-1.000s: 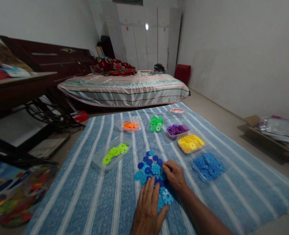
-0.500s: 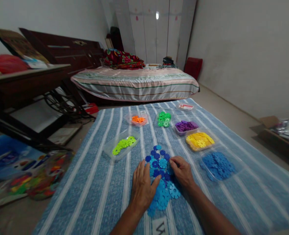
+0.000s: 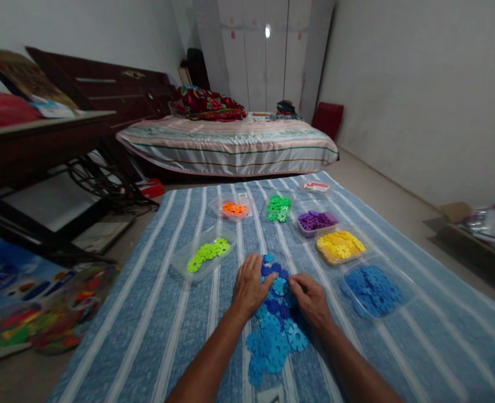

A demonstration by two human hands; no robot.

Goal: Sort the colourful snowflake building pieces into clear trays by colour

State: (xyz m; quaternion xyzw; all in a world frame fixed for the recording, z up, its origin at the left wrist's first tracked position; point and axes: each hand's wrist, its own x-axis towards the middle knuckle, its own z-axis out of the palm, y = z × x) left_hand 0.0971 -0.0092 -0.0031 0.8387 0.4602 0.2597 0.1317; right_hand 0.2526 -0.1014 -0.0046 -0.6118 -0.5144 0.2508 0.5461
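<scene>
A heap of flat, notched snowflake discs lies on the striped cloth in front of me. Dark blue discs are mixed with light blue ones, which spread toward me. My left hand rests on the heap's left edge, fingers stretched out and thumb apart over the discs. At the right edge is my right hand, its fingers curled and thumb pressed to the index finger. Whatever may be between those fingertips is hidden. Right of the hands stands a clear tub of blue discs.
Beyond the hands are tubs of yellow discs, purple discs, green discs, orange discs and lime discs. A bed stands past the cloth's far edge. On the left is a dark table.
My left hand has slid forward to the upper left of the heap, uncovering more light blue discs near me. The right hand stays at the right edge, and the view has shifted slightly.
</scene>
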